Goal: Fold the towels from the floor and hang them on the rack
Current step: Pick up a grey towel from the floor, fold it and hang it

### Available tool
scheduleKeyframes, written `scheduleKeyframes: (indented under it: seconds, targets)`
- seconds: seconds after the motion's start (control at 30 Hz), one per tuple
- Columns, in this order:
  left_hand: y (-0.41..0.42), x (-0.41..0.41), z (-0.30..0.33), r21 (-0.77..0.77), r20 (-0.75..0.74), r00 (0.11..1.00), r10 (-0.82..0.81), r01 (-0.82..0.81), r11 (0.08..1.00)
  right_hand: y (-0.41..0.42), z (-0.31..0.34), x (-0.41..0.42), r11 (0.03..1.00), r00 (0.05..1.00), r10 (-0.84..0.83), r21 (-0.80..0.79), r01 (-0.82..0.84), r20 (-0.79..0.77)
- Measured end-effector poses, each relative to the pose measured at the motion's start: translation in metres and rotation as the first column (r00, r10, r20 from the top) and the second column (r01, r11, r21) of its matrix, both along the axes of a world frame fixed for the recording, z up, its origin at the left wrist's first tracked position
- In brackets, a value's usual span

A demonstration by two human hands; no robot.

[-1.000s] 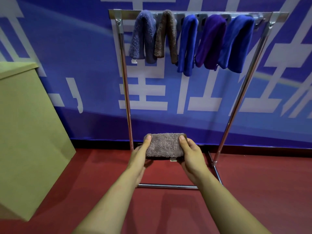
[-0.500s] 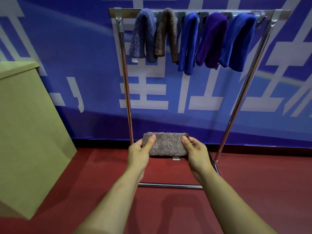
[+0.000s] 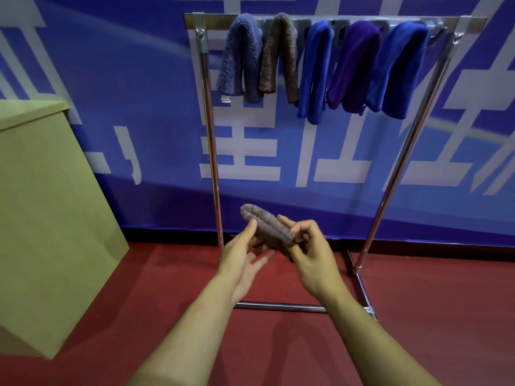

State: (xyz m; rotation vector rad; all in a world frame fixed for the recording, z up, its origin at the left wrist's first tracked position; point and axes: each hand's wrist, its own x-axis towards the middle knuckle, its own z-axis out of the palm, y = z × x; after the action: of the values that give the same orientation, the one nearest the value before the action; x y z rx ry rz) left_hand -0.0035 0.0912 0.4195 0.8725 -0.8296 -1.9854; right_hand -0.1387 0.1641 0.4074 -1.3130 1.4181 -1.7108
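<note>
Nearest, two bare forearms reached forward over the red floor (image 3: 418, 288). The right hand (image 3: 312, 256) pinched the folded grey-brown towel (image 3: 267, 225) between thumb and curled fingers, holding it tilted, its far end toward 11 o'clock. The left hand (image 3: 242, 260) lay loose, palm up, fingers straight, its thumb tip touching the towel's left side. Beyond, the metal rack (image 3: 211, 151) stood before the blue banner (image 3: 111, 79); five towels (image 3: 315, 71) hung folded over its top bar at 12 o'clock. A tan box (image 3: 50, 218) sat at 9 o'clock.
</note>
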Motion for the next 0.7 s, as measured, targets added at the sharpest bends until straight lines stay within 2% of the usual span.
scheduleKeyframes:
  seconds: [0.1, 0.27, 0.33, 0.43, 0.57, 0.7]
  targets:
    - [0.001, 0.0, 0.001, -0.064, -0.038, 0.999, -0.003, 0.0, 0.998, 0.001, -0.005, 0.004, 0.995, 0.986, 0.078, 0.079, -0.067, -0.15]
    - [0.006, 0.0, -0.003, -0.21, 0.076, 0.996, 0.042, -0.025, 0.977, 0.004, -0.006, 0.008, 0.977, 0.982, 0.178, 0.135, -0.167, -0.067]
    - [0.009, -0.003, -0.005, -0.242, 0.097, 0.993, 0.067, -0.042, 0.969, 0.003, -0.005, 0.008, 0.983, 0.99, 0.141, 0.119, -0.143, 0.022]
    - [0.015, -0.009, -0.007, -0.317, 0.157, 0.98, 0.118, -0.063, 0.946, 0.0, -0.003, 0.009, 0.986, 0.992, 0.001, 0.163, -0.022, 0.129]
    - [0.027, -0.018, -0.004, -0.448, 0.201, 0.967, 0.156, -0.051, 0.893, 0.003, 0.001, 0.012, 0.977, 0.992, -0.109, 0.175, 0.118, -0.06]
    - [0.036, -0.022, 0.003, -0.52, 0.221, 0.962, 0.162, -0.024, 0.854, 0.01, 0.009, 0.008, 0.983, 0.994, -0.102, 0.149, 0.107, -0.038]
